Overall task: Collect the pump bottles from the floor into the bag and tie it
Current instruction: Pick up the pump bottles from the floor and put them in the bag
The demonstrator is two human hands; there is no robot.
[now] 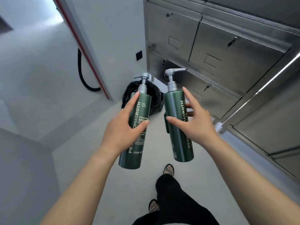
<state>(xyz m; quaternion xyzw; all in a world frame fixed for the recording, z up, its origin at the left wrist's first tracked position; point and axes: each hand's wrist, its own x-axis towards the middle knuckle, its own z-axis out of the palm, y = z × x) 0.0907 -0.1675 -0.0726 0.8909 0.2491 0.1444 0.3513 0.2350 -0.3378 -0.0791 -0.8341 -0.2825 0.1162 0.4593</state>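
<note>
I see 2 green pump bottles, 1 grasped in each of my hands: left hand (123, 127) holds the left bottle (138, 120), right hand (193, 122) the right bottle (176, 114). Both stand nearly upright, pumps up, above the floor (90, 143), in front of 1 black bag (155, 101).

You see bright, even daylight from the upper left, glare streaking the steel cabinet (227, 51), and fisheye-bent, slightly soft edges.

Left hand (121, 127), right hand (194, 125) each grip green pump bottle; black bag (155, 101) beyond.
</note>
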